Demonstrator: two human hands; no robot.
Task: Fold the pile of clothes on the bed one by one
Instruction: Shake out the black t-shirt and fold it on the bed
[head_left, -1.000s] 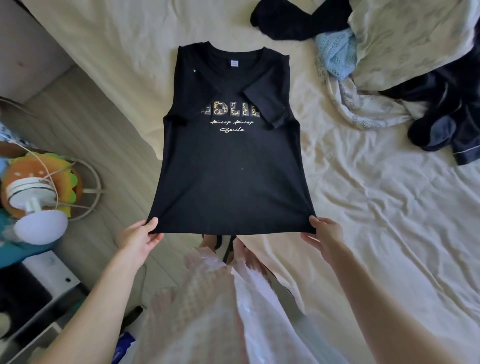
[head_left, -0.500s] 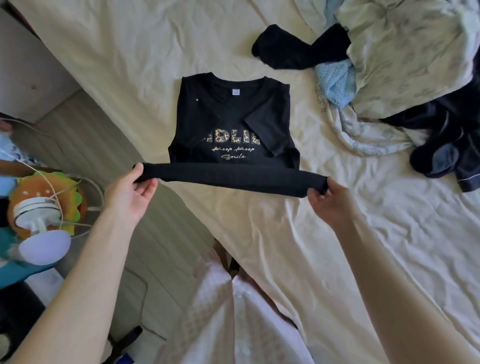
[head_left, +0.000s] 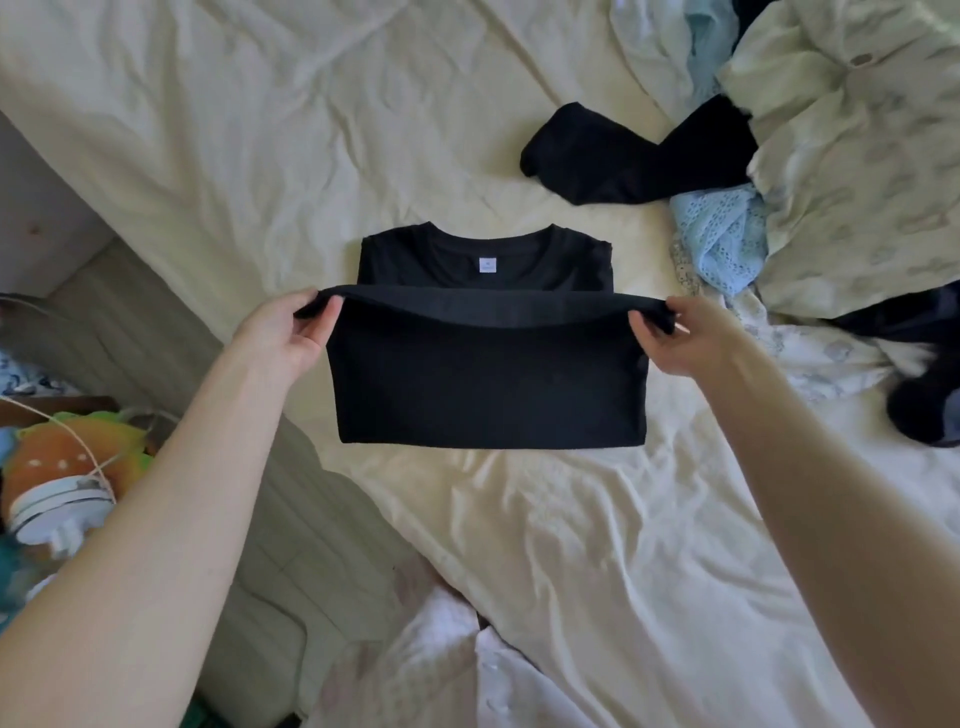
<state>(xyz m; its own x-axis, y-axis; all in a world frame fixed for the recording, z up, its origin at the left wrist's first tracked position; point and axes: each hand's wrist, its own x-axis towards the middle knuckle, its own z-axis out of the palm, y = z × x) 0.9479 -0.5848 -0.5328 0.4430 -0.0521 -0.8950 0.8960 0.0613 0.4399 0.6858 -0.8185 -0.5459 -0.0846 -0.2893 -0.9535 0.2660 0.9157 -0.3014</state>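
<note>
1. Cream sheets, much creased, cover the bed (head_left: 218, 130) that fills most of the view; a strip of wooden floor (head_left: 156, 332) runs down its left side, where a toy burger with a white fan (head_left: 62, 488) sits at the frame's edge.

2. Change — a second ago the black t-shirt (head_left: 488, 384) lay full length with its gold lettering showing and its hem pulled taut off the near edge of the bed; half a second ago the hem was halfway up. Now the hem is carried over to just below the collar, so the lettering is covered and the lower half lies doubled over the upper.

3. Left hand (head_left: 291, 338): fingers and thumb pinch the left corner of the hem, lifted slightly off the cloth beneath.

4. Black t-shirt, centre: it lies on the bed as a neat dark rectangle, the fold edge nearest the person straight and flat, with the collar and its small white label (head_left: 487, 265) showing beyond the raised hem. The sleeves are out of sight under the folded half.

5. Right hand (head_left: 680, 340): it pinches the right corner of the hem the same way, level with the other.

6. Meaning — I judge this fold nearly done; the hem has only to be laid down and let go.

7. Further right, the unfolded pile (head_left: 841, 171) waits — black, pale blue and printed pieces, well apart from the shirt.
</note>
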